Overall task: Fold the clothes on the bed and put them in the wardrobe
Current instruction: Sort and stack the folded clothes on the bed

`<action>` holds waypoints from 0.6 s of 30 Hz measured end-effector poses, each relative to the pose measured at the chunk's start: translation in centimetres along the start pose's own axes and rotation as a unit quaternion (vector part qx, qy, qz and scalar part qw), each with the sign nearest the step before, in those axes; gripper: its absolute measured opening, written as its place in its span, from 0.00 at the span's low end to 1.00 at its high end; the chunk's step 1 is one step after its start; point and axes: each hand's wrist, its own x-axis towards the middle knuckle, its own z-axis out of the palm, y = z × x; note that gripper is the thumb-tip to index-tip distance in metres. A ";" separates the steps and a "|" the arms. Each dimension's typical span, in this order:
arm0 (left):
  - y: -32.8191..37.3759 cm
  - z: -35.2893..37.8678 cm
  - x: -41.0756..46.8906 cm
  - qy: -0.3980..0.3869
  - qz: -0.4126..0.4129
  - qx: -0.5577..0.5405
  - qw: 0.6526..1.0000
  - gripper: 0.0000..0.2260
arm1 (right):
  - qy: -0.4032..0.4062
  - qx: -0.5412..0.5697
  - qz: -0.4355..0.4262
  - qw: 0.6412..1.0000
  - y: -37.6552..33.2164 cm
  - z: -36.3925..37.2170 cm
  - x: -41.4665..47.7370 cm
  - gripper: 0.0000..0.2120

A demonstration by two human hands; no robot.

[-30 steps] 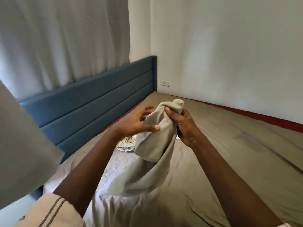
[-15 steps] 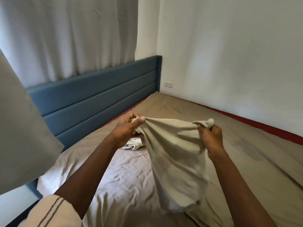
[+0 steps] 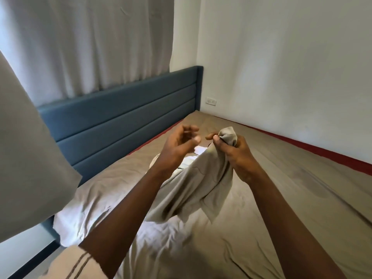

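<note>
Folding barely begun: my right hand [image 3: 237, 156] grips the beige garment [image 3: 197, 188], bunched and unfolded; my left hand [image 3: 179, 146] is free, fingers loosely curled. Another cloth [image 3: 200, 151] waits on the bed [image 3: 281, 178].

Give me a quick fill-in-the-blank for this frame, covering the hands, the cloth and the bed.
1. Only the ____ hand grips the beige garment.
2. The left hand, fingers loosely curled, holds ____.
3. The padded headboard at the end of the bed is coloured ____.
Missing words: right; nothing; blue.
</note>
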 end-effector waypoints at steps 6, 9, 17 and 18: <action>-8.7 -3.9 -3.9 -0.071 -0.063 0.318 0.943 0.08 | 0.023 0.026 0.021 0.999 0.7 0.1 -0.7 0.07; -9.0 -4.5 -4.2 0.003 0.016 0.353 0.936 0.10 | 0.083 -0.255 0.033 0.963 1.7 -1.1 -0.3 0.04; -8.2 -0.5 -4.0 -0.028 0.047 0.244 0.968 0.08 | -0.226 -0.357 0.051 0.905 4.3 2.7 -3.0 0.15; -8.5 -0.3 -3.7 -0.026 0.039 0.242 0.969 0.09 | -0.206 -0.394 0.046 0.894 4.7 2.8 -3.2 0.10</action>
